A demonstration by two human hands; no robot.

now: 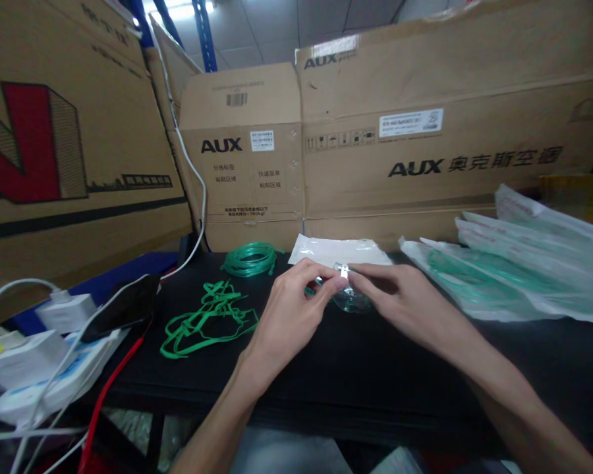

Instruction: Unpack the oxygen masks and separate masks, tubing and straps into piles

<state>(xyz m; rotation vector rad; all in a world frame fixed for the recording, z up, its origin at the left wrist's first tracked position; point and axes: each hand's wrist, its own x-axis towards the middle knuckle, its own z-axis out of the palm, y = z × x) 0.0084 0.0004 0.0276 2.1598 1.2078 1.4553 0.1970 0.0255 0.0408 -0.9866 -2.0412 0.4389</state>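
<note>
- Nearest the viewpoint: two bare forearms come up from the bottom edge and converge over the black table (pixel 356 375).
- Left hand (pixel 291 306): clenched into a pinch, thumb and forefinger closed on the near-left top of the clear mask (pixel 350 301).
- Right hand (pixel 400 296): likewise grasping, fingertips closed on the mask's opposite side, palm down and covering part of its right flank.
- Position of the mask: centre of the table, low over the surface, directly between the two sets of fingertips. Whether it touches the table cannot be told.
- Key relation: a small metal strip (pixel 342 268) sits on the mask's upper edge, exactly where the fingertips meet. It runs left to right, across the line of the arms. Both hands are equally near.
- Left of the hands, apart from them: a loose tangle of green straps (pixel 207 322). Beyond it, a coil of green tubing (pixel 251 258).
- Just behind the hands: a flat white pouch (pixel 336 250).
- Right side: several bagged sets (pixel 514 276), overlapping, with green tubing visible inside.
- Far left: a phone (pixel 123 306), white chargers (pixel 69 311) and a red cable (pixel 111 385).
- Background: cardboard cartons (pixel 400 151) wall in the table.
</note>
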